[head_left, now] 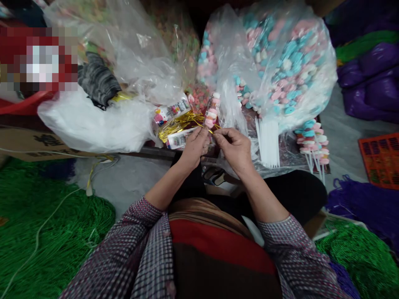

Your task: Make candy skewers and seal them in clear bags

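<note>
My left hand [196,146] is closed around the lower end of a marshmallow skewer [212,112] in a clear wrapper, its pink and white pieces pointing up and away from me. Just beside it, my right hand [236,148] pinches a gold twist tie [211,131] at the base of the wrapper. Whether the tie goes all the way round cannot be seen. Behind my left hand lie a bundle of gold twist ties [176,126] and printed plastic wrappers [181,139]. White sticks [268,145] lie in a bunch to the right of my right hand.
Unwrapped marshmallow skewers [313,139] lie at the table's right end. A large clear bag of pink, blue and white marshmallows [289,70] stands behind. At left are a white plastic bag [99,124] and a red basin [62,89]. Green netting [56,224] covers the floor.
</note>
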A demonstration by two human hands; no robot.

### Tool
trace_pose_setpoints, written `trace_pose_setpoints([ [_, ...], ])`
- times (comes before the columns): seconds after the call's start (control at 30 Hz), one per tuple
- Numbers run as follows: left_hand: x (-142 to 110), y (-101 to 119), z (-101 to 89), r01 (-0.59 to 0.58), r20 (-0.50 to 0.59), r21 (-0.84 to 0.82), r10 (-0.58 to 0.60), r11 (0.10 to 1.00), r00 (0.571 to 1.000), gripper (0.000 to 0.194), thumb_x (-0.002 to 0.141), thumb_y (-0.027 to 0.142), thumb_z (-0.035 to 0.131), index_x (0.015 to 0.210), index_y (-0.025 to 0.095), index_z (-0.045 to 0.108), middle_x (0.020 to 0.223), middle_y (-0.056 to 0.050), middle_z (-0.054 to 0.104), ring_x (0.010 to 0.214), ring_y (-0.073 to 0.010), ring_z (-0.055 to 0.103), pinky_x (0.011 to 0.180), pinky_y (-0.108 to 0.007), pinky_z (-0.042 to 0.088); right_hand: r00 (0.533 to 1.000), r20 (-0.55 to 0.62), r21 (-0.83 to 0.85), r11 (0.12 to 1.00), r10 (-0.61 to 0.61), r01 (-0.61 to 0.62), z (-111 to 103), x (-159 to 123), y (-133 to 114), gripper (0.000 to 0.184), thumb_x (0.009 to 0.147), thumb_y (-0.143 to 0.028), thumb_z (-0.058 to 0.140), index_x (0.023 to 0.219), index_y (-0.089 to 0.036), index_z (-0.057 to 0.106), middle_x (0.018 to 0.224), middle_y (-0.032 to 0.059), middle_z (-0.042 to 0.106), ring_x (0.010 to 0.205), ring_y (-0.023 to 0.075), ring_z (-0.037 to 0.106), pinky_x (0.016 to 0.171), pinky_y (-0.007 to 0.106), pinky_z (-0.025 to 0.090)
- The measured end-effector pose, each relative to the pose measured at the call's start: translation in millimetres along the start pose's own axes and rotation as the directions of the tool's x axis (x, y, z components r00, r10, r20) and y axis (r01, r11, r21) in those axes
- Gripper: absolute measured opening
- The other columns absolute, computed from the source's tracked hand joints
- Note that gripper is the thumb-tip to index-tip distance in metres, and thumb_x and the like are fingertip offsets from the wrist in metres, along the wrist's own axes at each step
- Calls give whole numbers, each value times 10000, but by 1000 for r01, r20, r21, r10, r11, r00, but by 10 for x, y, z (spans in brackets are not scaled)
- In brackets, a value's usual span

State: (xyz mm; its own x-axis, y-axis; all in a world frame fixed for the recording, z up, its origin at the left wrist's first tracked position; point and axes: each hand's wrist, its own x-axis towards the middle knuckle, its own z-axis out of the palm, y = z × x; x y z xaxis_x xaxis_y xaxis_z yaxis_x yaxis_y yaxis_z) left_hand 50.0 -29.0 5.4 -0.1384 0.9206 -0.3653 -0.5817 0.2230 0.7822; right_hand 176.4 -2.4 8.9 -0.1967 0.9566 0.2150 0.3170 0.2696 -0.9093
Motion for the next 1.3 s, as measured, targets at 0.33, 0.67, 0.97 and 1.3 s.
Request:
trace_pose_setpoints([
  [0.33, -28, -36, 50, 14, 61, -31, -12, 999, 998, 281, 967, 285, 665, 749, 180, 521, 540, 106, 370, 394, -11, 293, 388, -129, 189, 998, -39, 28, 999, 40, -39, 0, -13, -35, 123, 867, -307, 662, 787, -221, 700, 773, -1, 702, 718, 146, 614, 733, 313, 508],
  [0.67, -252, 69, 106, 387, 453, 77, -378, 919, 807, 459, 1022, 246, 399, 591, 164, 536, 405, 96, 225, 308, -35, 160, 357, -159, 179, 981, 67, 329, 924, 181, -193, -30, -28, 178, 391, 775, -604, 751, 713, -231, 650, 687, 0, 630, 646, 146, 578, 603, 292, 512],
  [0.97, -241, 109, 93, 548, 486, 52, -501, 835, 716, 558, 1070, 276, 262, 558, 180, 461, 432, 96, 169, 309, -43, 117, 353, -166, 208, 921, 370, 326, 912, 119, -249, -277, 37, 87, 452, 747, -665, 784, 876, -232, 779, 860, 51, 763, 860, 209, 710, 789, 369, 600],
  [1.3, -188, 138, 89, 450, 387, -62, -394, 891, 834, 549, 1097, 286, 276, 621, 165, 522, 439, 95, 218, 300, -35, 150, 351, -173, 182, 967, 229, 272, 947, 107, -169, -316, -9, 208, 324, 804, -562, 794, 914, -260, 837, 922, 18, 801, 891, 194, 721, 865, 371, 575],
])
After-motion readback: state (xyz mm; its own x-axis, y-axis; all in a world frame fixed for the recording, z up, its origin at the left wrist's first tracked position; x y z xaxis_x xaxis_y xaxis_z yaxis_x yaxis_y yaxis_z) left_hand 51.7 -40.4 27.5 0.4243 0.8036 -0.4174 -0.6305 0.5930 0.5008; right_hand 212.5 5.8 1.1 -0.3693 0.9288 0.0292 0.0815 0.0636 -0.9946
